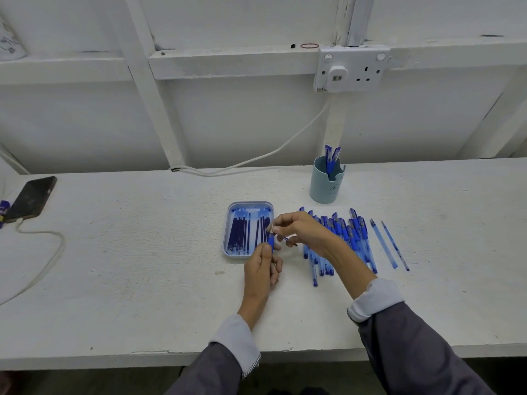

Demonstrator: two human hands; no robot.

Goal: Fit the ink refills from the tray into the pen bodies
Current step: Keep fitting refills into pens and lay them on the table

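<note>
On the white tabletop, just this side of a pale blue tray, the left hand grips a blue pen body with curled fingers and holds it roughly upright, its upper end over the tray's right edge. The right hand reaches in from the right, thumb and forefinger pinching a slim pale tip that sticks out of the body's upper end — its other fingers are loosely bent, and a thin dark rod shows beneath them; whether it is held I cannot tell. The tray holds a row of dark blue ink refills, lying lengthwise side by side. To the right of the hands lies a heap of blue pens, partly hidden by the right wrist, and beyond it two slim pieces rest apart on their own. Behind the heap stands a light blue cup with a couple of pens upright in it. A dark phone lies at the far left with a cable plugged in.
</note>
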